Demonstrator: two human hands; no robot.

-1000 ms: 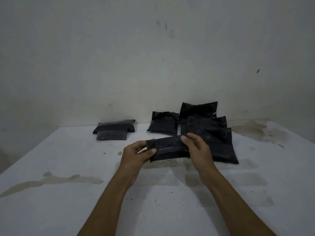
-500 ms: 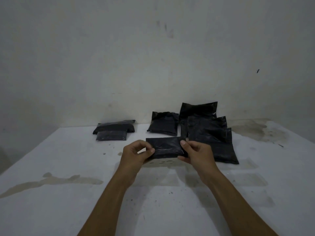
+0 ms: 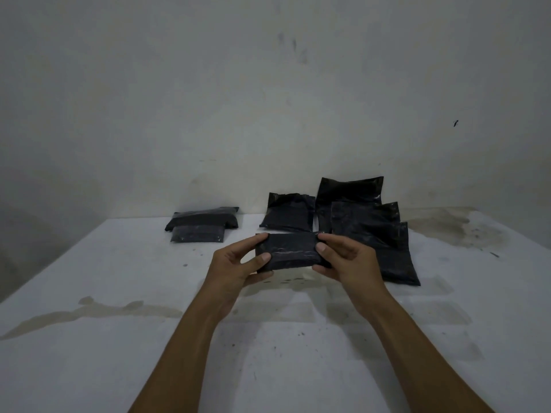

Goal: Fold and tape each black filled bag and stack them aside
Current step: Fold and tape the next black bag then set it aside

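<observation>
- We see both hands holding one folded black bag (image 3: 288,251) up above the white desk (image 3: 89,368), roughly in the middle of the view.
- The left hand (image 3: 235,265) has its grip clenched on the bag's left end, thumb on the near face and fingers curled behind the top edge.
- The right hand (image 3: 346,260) is grasping the right end the same way, its thumb pressed on the near face.
- The bag sits level between the two hands as a compact rectangle, with a faint pale crease or strip across its front; we cannot tell whether that is tape.
- Behind the right hand, a group of unfolded black bags (image 3: 366,228) lies overlapping at the back of the desk, the rearmost leaning against the wall (image 3: 268,99).
- Just left of that group, another black bag (image 3: 287,214) rests apart, also tilted toward the wall.
- Further left, well apart from the hands, a small stack of folded bags (image 3: 202,223) lies flat on the desk.
- Brownish stains (image 3: 98,311) mark the desk's surface at left and at the far right.
</observation>
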